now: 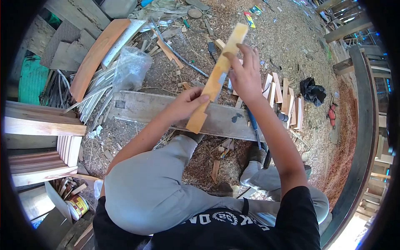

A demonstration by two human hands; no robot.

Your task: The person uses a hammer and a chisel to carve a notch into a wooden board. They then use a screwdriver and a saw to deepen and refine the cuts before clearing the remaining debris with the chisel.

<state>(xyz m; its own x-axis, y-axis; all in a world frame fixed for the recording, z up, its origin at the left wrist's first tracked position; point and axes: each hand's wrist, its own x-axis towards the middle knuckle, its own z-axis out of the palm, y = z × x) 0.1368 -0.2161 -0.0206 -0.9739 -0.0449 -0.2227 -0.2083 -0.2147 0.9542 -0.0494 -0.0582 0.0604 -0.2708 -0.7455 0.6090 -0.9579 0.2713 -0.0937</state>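
A long, pale yellow wooden strip (214, 81) is held up at a slant over a grey plank (154, 108). My left hand (187, 104) grips its lower part, thumb on the face, above a notched end. Nearer the strip's upper part is my right hand (245, 71), its fingers bent against the right edge and face. A greyish piece shows along the strip's right side, between the hands; what it is, I cannot make out. Below my right forearm, a blue-handled tool (252, 121) rests on the plank's right end.
Short wood pieces (287, 100) stand right of the plank, near a black plastic bag (313, 91). On the left are a clear plastic bag (132, 66), a curved brown board (98, 58) and a wooden frame (46, 127). Shavings cover the ground.
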